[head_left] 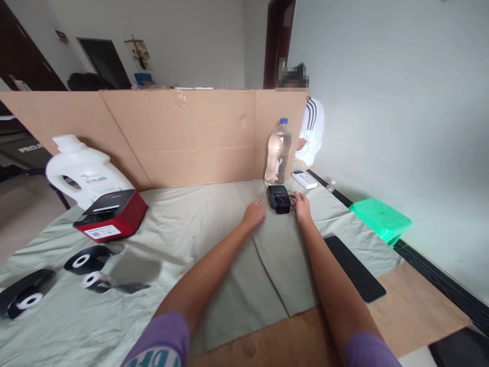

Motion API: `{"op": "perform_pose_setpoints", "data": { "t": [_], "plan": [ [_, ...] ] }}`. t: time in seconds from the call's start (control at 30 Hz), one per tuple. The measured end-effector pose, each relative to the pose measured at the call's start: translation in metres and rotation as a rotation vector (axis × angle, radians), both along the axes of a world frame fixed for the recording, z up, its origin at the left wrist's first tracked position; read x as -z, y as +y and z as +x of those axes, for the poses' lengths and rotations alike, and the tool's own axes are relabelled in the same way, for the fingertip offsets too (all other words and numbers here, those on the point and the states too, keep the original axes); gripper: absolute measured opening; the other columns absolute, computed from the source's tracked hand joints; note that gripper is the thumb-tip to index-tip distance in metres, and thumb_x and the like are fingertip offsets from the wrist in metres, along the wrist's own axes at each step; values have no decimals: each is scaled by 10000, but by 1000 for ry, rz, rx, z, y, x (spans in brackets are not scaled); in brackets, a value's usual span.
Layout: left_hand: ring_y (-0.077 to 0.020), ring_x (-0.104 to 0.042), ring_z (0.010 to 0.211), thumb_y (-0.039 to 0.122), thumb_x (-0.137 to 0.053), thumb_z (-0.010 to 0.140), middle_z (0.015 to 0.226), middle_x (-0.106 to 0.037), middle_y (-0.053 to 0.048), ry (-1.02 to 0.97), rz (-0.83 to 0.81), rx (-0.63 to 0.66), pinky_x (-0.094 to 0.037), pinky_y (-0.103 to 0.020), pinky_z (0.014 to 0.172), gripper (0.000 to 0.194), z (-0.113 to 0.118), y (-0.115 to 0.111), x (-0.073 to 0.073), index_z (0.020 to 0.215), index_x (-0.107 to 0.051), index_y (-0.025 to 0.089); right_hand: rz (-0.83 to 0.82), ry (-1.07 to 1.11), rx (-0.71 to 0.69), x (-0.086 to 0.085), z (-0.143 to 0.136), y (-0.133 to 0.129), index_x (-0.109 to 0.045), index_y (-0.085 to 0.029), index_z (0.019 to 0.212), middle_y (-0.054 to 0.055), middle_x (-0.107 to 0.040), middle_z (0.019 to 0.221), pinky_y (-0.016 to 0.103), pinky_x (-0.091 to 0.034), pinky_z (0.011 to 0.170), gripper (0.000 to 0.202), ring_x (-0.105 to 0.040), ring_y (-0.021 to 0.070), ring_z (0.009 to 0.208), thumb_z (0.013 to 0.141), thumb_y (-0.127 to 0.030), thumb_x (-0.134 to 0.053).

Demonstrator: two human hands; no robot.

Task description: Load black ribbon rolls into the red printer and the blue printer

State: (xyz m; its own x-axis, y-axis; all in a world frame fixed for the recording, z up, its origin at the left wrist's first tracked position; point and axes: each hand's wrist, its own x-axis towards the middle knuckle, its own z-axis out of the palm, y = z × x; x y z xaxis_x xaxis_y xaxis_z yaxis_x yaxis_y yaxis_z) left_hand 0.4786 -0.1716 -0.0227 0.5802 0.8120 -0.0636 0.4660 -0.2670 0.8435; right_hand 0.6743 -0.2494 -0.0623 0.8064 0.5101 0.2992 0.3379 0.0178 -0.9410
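Note:
A small black boxy device (278, 199), which looks like a portable printer, sits on the cloth between my two hands. My left hand (255, 214) is just left of it, with a gap between; its fingers are apart and nothing is held. On the other side, my right hand (301, 206) has its fingers apart at the device's right edge. I cannot tell whether the fingertips touch it. Right behind the device stands a clear bottle (278, 153) with a blue cap.
A red and black printer (132, 216) and white jug (93, 171) stand left, near several black rolls (89, 258). Cardboard (198, 137) walls the back. A white device (304, 179), dark phone-like slab (355, 267), green stool (382, 216) and person in white (315, 127) are right.

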Motion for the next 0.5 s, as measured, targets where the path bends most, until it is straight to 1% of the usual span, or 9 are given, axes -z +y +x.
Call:
{"op": "perform_pose_setpoints", "data": {
  "t": [0.07,0.13,0.2,0.23,0.3,0.37,0.4,0.47,0.5],
  "plan": [
    [-167,-597,633,299,-498,883,549,-625,-2,-15,22,-35,-429,-239,652,530,-47,0,-5,1386,-557,143,36,-5,53,-11,-5,-4,-646,-169,927,111,-705,992,348,-513,712,417,-621,209,766,828,-534,-471],
    [-154,-560,588,307,-502,866,584,-630,1,-40,49,-80,-416,-240,611,503,-111,5,-17,1338,-604,167,78,-26,89,-23,-12,-8,-635,-176,892,102,-693,982,358,-498,769,379,-615,218,829,817,-519,-493],
    [-151,-527,555,326,-504,837,606,-630,-2,-125,144,-200,-411,-245,568,457,-191,15,-35,1231,-674,169,132,-69,114,-36,-22,-10,-624,-172,871,101,-682,970,375,-479,825,355,-606,228,887,815,-502,-505],
    [-156,-534,566,341,-507,822,632,-643,-6,-151,203,-293,-421,-249,569,432,-235,22,-45,1174,-698,181,155,-105,116,-42,-31,-11,-622,-170,867,96,-677,954,378,-473,832,344,-601,225,888,816,-492,-513],
    [-179,-601,682,374,-523,806,803,-708,-19,-185,377,-505,-484,-277,652,384,-323,37,-65,1103,-711,219,165,-202,66,-52,-55,-9,-631,-172,880,75,-665,893,365,-473,785,318,-587,207,813,821,-467,-530],
    [-225,-652,854,372,-571,775,927,-729,-31,-185,568,-813,-525,-356,821,317,-402,56,-78,1024,-719,244,114,-318,-69,-58,-94,-2,-648,-182,899,55,-649,831,345,-466,706,287,-558,190,716,826,-438,-542],
    [-248,-661,922,376,-585,772,967,-729,-44,-182,639,-926,-519,-402,901,297,-435,67,-81,1010,-711,251,76,-368,-161,-60,-119,4,-657,-190,905,53,-647,822,341,-461,686,269,-552,191,700,828,-423,-545],
    [-310,-654,993,422,-616,761,1029,-721,-93,-154,601,-952,-504,-494,958,309,-482,91,-79,1010,-688,253,21,-448,-355,-62,-179,25,-671,-213,897,66,-664,871,348,-466,710,233,-579,211,759,831,-397,-543],
    [-335,-648,1009,434,-627,750,1043,-716,-118,-163,538,-941,-493,-525,970,322,-495,104,-75,1007,-681,248,3,-441,-455,-62,-212,40,-674,-228,919,70,-674,911,352,-474,735,224,-598,224,811,841,-388,-537]
  ]
}}
